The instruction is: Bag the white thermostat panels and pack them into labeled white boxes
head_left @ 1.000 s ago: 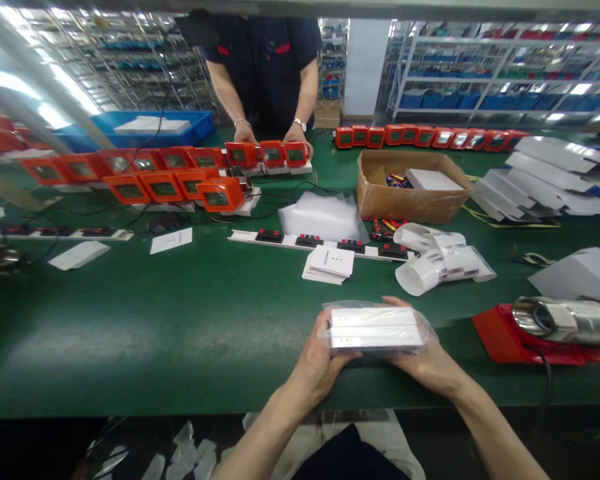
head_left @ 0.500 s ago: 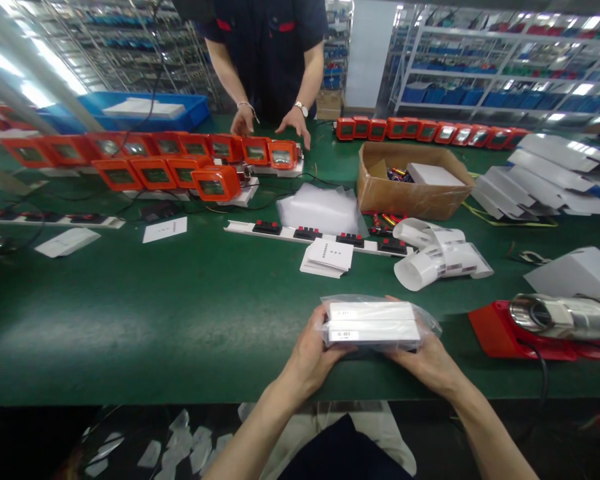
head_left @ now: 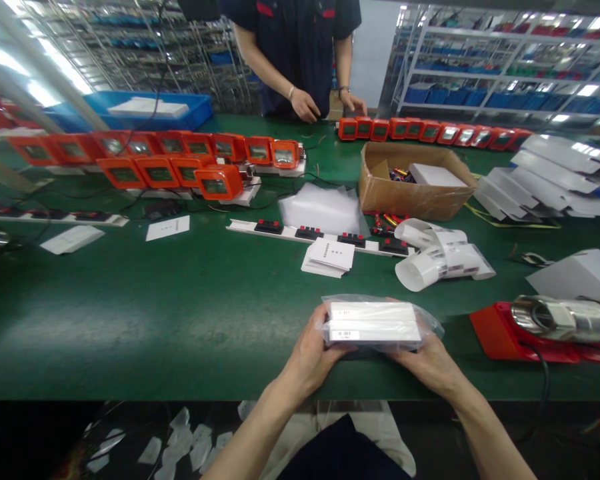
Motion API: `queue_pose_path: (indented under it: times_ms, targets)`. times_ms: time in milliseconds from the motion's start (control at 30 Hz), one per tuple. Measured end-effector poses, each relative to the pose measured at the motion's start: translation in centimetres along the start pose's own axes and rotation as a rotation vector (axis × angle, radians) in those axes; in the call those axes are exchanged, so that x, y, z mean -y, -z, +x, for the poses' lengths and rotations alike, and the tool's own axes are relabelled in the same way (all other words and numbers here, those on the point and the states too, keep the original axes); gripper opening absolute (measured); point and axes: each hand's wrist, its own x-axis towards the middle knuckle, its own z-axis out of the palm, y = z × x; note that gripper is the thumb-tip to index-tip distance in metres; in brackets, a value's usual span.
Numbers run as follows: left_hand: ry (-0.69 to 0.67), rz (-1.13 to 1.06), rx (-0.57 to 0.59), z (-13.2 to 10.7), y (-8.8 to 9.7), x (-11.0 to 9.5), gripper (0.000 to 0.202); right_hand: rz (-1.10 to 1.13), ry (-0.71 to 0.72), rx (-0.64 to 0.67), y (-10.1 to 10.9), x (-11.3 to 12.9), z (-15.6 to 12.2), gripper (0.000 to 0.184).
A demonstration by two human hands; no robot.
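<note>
Green table (head_left: 180, 320), bagged white pack (head_left: 373, 325), long axis left-right, left hand (head_left: 313, 357) and right hand (head_left: 427, 363) clamped on ends.

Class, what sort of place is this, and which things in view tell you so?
Probably a factory packing line: rows of identical orange devices on a green workbench, stocked racks behind, and bagged white boxes.

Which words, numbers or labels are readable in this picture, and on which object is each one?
No text here can be read for certain.
Labels on the bagged white boxes, held between left hand and right hand: blurred.
Print on the leaflets: too small.
Marks on the label rolls: too small.
Line on the white card: too small.
</note>
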Motion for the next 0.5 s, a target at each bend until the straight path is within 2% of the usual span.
queue_pose_path:
  times_ms: [133,267,367,500]
  targets:
    - [0.030,0.004,0.014,-0.3,0.2,-0.8,0.061,-0.061,0.018,0.011,0.2,0.6,-0.3,0.059]
    - [0.096,-0.006,-0.001,-1.2,-0.2,-2.2,0.065,-0.108,-0.127,-0.094,0.8,1.0,-1.4,0.066]
    - [0.164,0.051,-0.034,-1.7,-1.0,-3.3,0.055,-0.088,-0.207,-0.088,1.2,1.2,-2.0,0.062]
    - [0.164,0.281,-0.107,-1.4,-1.8,-3.9,0.033,-0.158,-0.264,-0.056,1.2,1.6,-2.1,0.051]
